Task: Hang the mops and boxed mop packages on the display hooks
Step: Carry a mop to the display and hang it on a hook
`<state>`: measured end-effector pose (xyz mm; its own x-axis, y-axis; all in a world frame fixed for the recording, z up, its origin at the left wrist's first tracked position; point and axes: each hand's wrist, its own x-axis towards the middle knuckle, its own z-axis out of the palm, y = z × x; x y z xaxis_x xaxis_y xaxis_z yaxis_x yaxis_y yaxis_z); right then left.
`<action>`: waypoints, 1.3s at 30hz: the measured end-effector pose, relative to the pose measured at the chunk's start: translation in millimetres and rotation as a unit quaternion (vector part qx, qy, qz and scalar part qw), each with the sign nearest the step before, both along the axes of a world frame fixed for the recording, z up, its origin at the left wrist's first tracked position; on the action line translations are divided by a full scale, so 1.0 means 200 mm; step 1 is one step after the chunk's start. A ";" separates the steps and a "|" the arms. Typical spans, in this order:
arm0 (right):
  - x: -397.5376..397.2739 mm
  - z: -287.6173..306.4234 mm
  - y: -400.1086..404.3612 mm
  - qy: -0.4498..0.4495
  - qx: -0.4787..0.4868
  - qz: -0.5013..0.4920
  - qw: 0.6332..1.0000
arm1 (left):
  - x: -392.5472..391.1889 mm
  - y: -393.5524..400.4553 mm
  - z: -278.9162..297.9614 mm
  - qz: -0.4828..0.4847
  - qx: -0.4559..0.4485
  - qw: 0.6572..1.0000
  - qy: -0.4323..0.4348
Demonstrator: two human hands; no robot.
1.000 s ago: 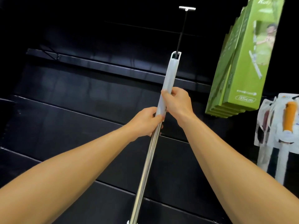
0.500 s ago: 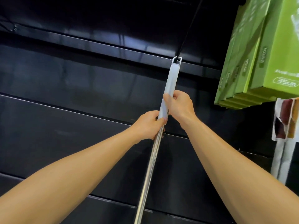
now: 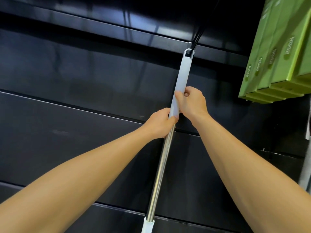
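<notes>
Mop pole point(image 3: 161, 165) cut off at the bottom edge, head out of sight. Display hook point(image 3: 196, 39) lost in shadow above the hanging loop point(image 3: 189, 52), far end past the top edge. Stretch of white grip point(image 3: 180, 78) covered by the right hand point(image 3: 191, 103) and left hand point(image 3: 159, 123); fingertips behind the pole hidden. Green boxes point(image 3: 276, 64) cropped at top and right, lettering blurred, unreadable. Pale blurred packaging point(image 3: 307, 165) clipped by the right edge, unidentifiable.

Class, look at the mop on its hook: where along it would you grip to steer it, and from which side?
Grip the mop on its white sleeve just below the hanging loop, from either side, as both hands do; near the hook, it gives fine control.
</notes>
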<state>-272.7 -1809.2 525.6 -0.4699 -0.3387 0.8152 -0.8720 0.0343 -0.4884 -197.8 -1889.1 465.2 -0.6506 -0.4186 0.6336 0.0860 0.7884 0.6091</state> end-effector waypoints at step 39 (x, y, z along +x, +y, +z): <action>1.24 -1.29 1.76 0.132 0.389 -0.162 0.897 | 1.50 1.26 -1.07 0.107 -0.293 0.935 -0.172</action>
